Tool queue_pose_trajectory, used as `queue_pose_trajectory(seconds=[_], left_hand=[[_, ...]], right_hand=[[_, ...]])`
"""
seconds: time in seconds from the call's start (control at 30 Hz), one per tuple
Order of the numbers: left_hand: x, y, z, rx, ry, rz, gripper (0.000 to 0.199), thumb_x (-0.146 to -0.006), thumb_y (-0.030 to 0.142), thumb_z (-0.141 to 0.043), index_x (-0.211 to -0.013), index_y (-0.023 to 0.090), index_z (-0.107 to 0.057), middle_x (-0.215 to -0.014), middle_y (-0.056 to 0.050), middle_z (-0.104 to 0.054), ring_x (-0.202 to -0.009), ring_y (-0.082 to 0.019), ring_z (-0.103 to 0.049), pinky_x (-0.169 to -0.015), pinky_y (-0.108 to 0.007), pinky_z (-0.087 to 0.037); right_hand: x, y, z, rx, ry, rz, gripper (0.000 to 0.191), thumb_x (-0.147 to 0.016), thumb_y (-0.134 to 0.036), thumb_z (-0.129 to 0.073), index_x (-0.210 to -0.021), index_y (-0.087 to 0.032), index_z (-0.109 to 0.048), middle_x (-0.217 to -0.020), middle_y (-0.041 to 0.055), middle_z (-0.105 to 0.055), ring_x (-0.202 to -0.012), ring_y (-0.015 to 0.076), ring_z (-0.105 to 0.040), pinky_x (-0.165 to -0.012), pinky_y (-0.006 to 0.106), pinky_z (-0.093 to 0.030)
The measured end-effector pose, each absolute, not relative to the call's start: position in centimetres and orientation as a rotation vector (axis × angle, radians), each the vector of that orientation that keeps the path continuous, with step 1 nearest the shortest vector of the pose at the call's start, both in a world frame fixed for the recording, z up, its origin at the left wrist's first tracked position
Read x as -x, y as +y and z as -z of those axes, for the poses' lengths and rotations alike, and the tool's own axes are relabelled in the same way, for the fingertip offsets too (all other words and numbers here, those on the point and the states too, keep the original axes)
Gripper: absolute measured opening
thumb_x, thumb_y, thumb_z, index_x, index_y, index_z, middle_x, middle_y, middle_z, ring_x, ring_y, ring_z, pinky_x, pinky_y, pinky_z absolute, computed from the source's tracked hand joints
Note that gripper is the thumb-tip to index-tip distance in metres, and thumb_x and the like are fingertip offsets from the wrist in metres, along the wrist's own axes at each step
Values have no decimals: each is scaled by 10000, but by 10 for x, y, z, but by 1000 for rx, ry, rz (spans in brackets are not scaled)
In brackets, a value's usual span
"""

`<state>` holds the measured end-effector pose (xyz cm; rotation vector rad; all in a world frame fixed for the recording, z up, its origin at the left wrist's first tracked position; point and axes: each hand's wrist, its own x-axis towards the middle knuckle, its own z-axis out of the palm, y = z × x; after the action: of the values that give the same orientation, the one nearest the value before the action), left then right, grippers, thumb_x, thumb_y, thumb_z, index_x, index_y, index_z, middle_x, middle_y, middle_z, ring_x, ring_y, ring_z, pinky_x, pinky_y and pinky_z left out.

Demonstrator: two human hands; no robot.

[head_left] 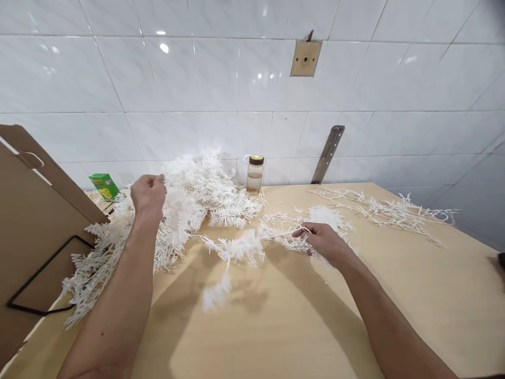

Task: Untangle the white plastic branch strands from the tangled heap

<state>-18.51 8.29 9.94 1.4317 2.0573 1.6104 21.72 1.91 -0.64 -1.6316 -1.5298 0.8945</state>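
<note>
My right hand [320, 241] pinches the end of a thin white stem, part of a bare-looking artificial branch [242, 247] with feathery white tufts. This branch stretches leftward above the tabletop, and a blurred tuft [216, 295] dangles from it. My left hand [149, 195] is raised, its fingers closed, beside a large heap of white artificial sprigs [213, 184]. A blurred white tuft [177, 208] shows right by its fingers; whether they grip it is hidden. Under and behind my right hand lie loose white sprigs [327, 217].
Stripped-looking white stems [394, 213] lie on the wooden table [300, 326] at right. A bottle [255, 176] stands by the tiled wall, near a metal bracket [329, 152]. At left are a green box [104, 186], a cardboard panel [35, 210] and a black frame [39, 273].
</note>
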Motion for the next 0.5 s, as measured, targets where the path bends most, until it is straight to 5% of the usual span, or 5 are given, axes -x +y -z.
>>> queue_pose_trajectory(seconds=[0.1, 0.23, 0.33, 0.43, 0.5], left_hand=[[171, 77, -95, -1494, 2088, -1352, 178, -778, 355, -657, -818, 183, -682, -667, 6, -638, -455, -90, -431, -457, -240, -347], [139, 68, -88, -1779, 2087, -802, 121, -744, 319, -701, -759, 208, -748, -850, -42, -743, -545, -138, -585, -565, -282, -463], [128, 60, -91, -1913, 1873, -483, 180, -768, 361, -681, -752, 201, -762, -722, -41, -730, -500, -148, -603, -581, -289, -476], [121, 49, -101, -1900, 1872, -674, 273, -806, 387, -657, -978, 200, -756, -579, -29, -673, -487, -171, -613, -586, -298, -481], [109, 38, -104, -1920, 1827, -1076, 318, -811, 372, -671, -1063, 189, -731, -724, -80, -721, -565, -199, -645, -616, -328, -494]], right_hand=[[-219, 20, 6, 1518, -1454, -991, 185, -683, -261, -602, -805, -194, -725, -818, 31, -670, -627, 138, -544, -528, 252, -506], [-208, 17, 5, 1482, -1382, -1016, 178, -703, -295, -631, -823, -184, -702, -915, 49, -669, -642, 136, -554, -549, 270, -520], [-203, 11, -1, 1452, -1359, -1028, 220, -731, -357, -662, -869, -191, -698, -936, 52, -659, -696, 150, -572, -588, 284, -540], [-197, 5, -11, 1395, -1355, -1083, 274, -730, -422, -693, -883, -193, -693, -961, 64, -661, -740, 170, -587, -593, 296, -544], [-191, 1, -15, 1361, -1347, -1115, 298, -722, -452, -709, -872, -194, -691, -977, 75, -666, -756, 183, -595, -595, 309, -545]])
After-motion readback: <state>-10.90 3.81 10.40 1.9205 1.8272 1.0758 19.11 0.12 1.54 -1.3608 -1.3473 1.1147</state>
